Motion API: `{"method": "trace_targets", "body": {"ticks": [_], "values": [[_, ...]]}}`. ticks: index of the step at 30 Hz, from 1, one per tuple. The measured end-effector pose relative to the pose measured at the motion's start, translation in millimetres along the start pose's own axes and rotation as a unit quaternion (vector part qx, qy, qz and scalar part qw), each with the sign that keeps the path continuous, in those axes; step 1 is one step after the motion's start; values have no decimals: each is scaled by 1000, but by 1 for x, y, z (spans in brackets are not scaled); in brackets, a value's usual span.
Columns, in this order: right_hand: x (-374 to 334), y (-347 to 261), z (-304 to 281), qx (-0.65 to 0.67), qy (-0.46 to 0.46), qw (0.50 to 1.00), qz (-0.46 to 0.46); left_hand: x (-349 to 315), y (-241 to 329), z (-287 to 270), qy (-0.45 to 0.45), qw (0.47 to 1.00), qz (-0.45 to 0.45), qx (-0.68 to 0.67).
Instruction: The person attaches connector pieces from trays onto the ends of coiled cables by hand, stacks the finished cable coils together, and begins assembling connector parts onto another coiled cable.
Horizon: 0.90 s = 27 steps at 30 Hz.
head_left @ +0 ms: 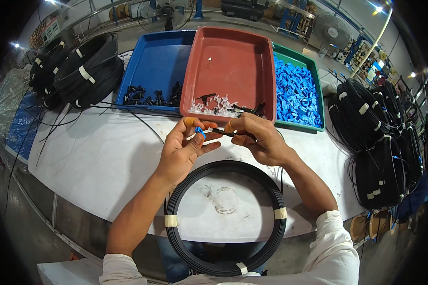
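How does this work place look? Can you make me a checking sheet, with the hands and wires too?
Surface: white table, dark marks inside the front coil
Job's things: blue clip, black piece
Clutter: black parts in blue tray, white bits in red tray, blue pieces in green tray
Hands: left hand pinches the clip, right hand holds the black piece
Cables: front coil taped; more coils left and right
Surroundings: fans behind

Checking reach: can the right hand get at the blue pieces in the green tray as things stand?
Likely yes: the green tray is open-topped, just beyond the right hand, and nothing covers the blue pieces. That hand holds a slim black part, though.
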State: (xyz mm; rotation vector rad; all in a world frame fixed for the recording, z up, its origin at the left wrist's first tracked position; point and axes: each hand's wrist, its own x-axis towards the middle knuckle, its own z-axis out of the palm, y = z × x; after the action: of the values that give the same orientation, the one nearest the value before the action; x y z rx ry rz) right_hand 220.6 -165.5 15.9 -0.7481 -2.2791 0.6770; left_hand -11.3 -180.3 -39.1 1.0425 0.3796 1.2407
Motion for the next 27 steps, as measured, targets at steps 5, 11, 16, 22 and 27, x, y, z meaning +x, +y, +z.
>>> {"method": "trace_targets", "body": {"ticks": [5, 11, 16, 22, 27], "values": [[-2, 3, 7, -61, -2, 998, -13, -5, 3, -3, 13, 998, -48, -39], [-4, 6, 15, -109, -1, 994, -19, -7, 2, -2, 49, 991, -95, -82], [-11, 12, 15, -186, 1, 982, -42, -7, -6, -10, 28, 991, -76, -102], [-15, 18, 11, -226, -10, 969, -96, -5, -10, -10, 10, 991, -70, -110], [-13, 10, 12, -255, -36, 963, -78, -6, -10, -12, 6, 992, -77, -101]]}}
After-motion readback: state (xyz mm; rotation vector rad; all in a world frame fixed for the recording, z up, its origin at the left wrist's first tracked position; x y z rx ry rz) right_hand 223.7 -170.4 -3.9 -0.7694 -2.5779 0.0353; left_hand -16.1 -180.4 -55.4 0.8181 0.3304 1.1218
